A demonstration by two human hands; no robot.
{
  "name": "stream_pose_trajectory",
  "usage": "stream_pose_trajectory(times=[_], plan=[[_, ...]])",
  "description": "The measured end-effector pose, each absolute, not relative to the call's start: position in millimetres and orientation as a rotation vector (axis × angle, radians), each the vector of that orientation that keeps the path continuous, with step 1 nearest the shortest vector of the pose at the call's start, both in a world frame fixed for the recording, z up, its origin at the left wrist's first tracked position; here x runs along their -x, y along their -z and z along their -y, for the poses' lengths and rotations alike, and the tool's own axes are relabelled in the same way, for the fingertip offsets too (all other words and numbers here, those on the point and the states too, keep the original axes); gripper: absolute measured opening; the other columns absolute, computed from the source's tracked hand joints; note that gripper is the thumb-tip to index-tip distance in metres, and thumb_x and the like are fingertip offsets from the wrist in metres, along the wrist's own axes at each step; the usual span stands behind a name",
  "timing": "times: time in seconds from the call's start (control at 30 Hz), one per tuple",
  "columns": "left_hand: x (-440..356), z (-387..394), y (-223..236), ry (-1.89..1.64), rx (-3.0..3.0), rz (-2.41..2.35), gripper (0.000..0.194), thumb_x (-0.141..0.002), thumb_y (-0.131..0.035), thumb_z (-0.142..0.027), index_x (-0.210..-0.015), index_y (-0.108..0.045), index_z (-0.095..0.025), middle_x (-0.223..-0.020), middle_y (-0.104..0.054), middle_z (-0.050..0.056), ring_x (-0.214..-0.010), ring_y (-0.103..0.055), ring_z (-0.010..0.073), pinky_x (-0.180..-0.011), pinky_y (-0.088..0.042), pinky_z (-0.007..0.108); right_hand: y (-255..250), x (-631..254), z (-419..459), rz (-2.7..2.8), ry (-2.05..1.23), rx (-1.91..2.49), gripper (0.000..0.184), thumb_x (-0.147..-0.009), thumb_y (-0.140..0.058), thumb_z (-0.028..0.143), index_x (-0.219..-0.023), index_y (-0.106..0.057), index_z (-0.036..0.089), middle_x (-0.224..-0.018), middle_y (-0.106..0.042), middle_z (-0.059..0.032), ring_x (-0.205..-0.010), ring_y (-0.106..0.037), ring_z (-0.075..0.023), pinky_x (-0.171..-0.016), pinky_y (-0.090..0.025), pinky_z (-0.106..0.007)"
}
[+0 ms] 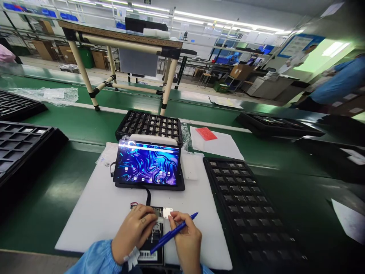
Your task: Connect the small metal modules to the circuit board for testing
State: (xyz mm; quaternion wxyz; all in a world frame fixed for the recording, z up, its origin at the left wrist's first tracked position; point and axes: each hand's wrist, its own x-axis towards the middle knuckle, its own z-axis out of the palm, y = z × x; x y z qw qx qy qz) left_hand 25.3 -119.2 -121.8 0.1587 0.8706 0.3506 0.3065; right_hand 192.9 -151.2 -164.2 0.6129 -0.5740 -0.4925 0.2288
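Note:
An opened tablet-like unit with a circuit board (156, 236) and a barcode label lies on a white foam sheet (91, 213). My left hand (134, 230) rests over the board, fingers drawn together at its upper part; what they pinch, if anything, is hidden. In my right hand (186, 236) a blue pen (171, 236) lies slantwise across the fingers. The same hand's thumb and forefinger are at a small silvery square part (167, 212) beside the board's upper right edge. A black ribbon cable (148, 197) runs from the board up to a propped, lit tablet screen (147, 161).
Black compartment trays of small parts stand at the right (242, 198), behind the screen (151, 123) and at the left (19, 148). A red sheet (206, 133) lies on white foam on the green bench (85, 160). A tall table frame (122, 38) rises behind; people stand far right.

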Motion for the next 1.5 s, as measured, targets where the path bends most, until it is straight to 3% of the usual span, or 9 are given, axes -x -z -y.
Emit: stream_pose_trajectory(times=[1.23, 1.5], plan=[[-24, 119, 119, -0.812, -2.764, -1.014, 0.033, -0.099, -0.032, -0.026, -0.108, -0.062, -0.019, -0.100, -0.054, 0.011, -0.083, -0.054, 0.0224, -0.070, -0.050, 0.037, 159, -193, 151, 1.205, -0.493, 1.320, 0.017, -0.081, -0.061, 0.024, -0.066, -0.054, 0.020, -0.077, -0.070, -0.0035, -0.073, -0.069, -0.0171, -0.065, -0.055, -0.018], [-29, 118, 118, -0.765, -2.787, -1.037, 0.029, -0.096, -0.034, -0.018, -0.106, -0.061, -0.019, -0.097, -0.051, 0.010, -0.079, -0.051, 0.0224, -0.063, -0.048, 0.035, 159, -194, 150, 1.204, -0.496, 1.326, 0.017, -0.081, -0.062, 0.026, -0.066, -0.056, 0.020, -0.077, -0.070, -0.0041, -0.072, -0.069, -0.0182, -0.063, -0.056, -0.019]])
